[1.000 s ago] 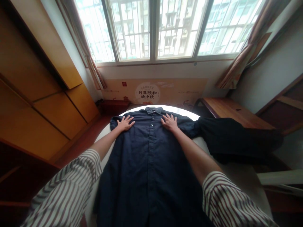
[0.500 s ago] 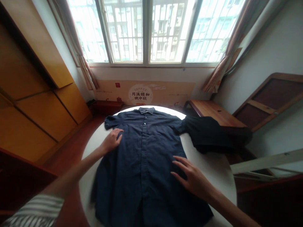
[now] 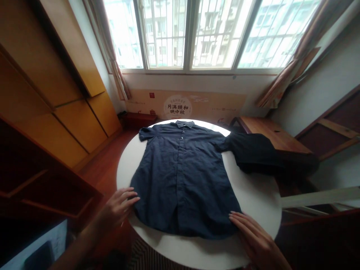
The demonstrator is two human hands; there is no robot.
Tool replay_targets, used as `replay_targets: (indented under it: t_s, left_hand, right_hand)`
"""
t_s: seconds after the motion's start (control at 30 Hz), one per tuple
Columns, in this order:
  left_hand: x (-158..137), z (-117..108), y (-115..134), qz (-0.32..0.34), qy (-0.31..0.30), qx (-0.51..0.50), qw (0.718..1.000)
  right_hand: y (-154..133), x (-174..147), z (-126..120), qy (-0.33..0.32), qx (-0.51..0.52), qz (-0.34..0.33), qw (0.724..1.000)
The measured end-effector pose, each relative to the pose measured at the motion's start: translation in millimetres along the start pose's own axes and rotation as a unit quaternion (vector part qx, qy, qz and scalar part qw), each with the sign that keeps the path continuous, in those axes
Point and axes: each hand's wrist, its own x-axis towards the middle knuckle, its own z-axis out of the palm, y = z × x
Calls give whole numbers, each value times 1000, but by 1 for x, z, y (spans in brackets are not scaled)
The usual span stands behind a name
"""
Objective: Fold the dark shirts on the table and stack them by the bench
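A dark navy short-sleeved button shirt (image 3: 194, 180) lies spread face up on the white round table (image 3: 253, 195), collar toward the window. At its lower left edge is my left hand (image 3: 120, 204), fingers outstretched and loosely apart, with the tips at the cloth. My right hand (image 3: 254, 234) lies at the lower right corner of the hem, fingers extended close together, their tips on or just by the fabric. Neither hand visibly grips the cloth. A folded black cloth item (image 3: 253, 153) rests beside the right sleeve, at the table's right edge.
A wooden desk (image 3: 272, 133) stands behind the table on the right. Yellow-brown cabinets (image 3: 75, 127) line the left wall. Beyond the table are a printed banner (image 3: 208, 105) and a barred window (image 3: 165, 37). A pale bar (image 3: 317, 197) reaches in at the right.
Both hands have moved down the shirt toward its lower corners, the left from near the sleeve. The shirt's hem now lies in full view on the table. The view has shifted somewhat.
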Motion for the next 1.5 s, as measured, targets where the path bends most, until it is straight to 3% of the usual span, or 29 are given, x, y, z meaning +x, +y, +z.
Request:
replay_targets:
  t_s: [0.07, 0.17, 0.27, 0.4, 0.7, 0.83, 0.9, 1.0, 1.1, 1.13, 1.2, 1.23, 1.3, 1.4, 1.5]
  left_hand:
    - [6, 3, 6, -1, 31, -14, 999]
    - [13, -1, 15, -66, 83, -48, 993]
    - [16, -10, 23, -89, 39, -81, 992]
    - [11, -13, 24, -7, -56, -64, 996]
    - [0, -1, 7, 103, -16, 0, 995]
    - [7, -13, 20, 80, -34, -31, 996]
    - [16, -18, 28, 76, -56, -54, 994]
    - [41, -20, 35, 93, -80, -89, 988]
    - [89, -11, 31, 101, -88, -105, 985]
    - [111, -5, 27, 98, -90, -106, 985]
    - [159, 12, 18, 85, -97, -104, 986]
    - [184, 23, 13, 74, -99, -100, 987]
    - [229, 49, 6, 38, -103, -84, 990]
    - [272, 92, 1, -47, -109, -37, 992]
    - [281, 125, 1, -113, -140, -21, 983]
  right_hand:
    - [0, 9, -1, 29, -6, 7, 1000]
    - [-2, 17, -3, 47, -17, 35, 998]
    - [1, 13, 0, 23, -38, 36, 998]
    - [9, 5, 5, -22, -95, 3, 995]
    - [-5, 26, 13, -76, -60, -105, 990]
    - [-15, 36, -1, -135, 46, -35, 989]
    - [-10, 49, -14, -176, 144, 31, 973]
    - [17, 83, -25, -195, 281, 137, 930]
    - [63, 134, -16, -145, 315, 248, 905]
    - [79, 152, -9, -138, 289, 279, 905]
    - [109, 188, 10, -143, 127, 358, 914]
    - [121, 203, 20, -132, 25, 401, 906]
    - [140, 226, 41, -106, -72, 444, 887]
    - [154, 241, 70, -85, -115, 474, 869]
    - [162, 242, 91, -86, -128, 499, 853]
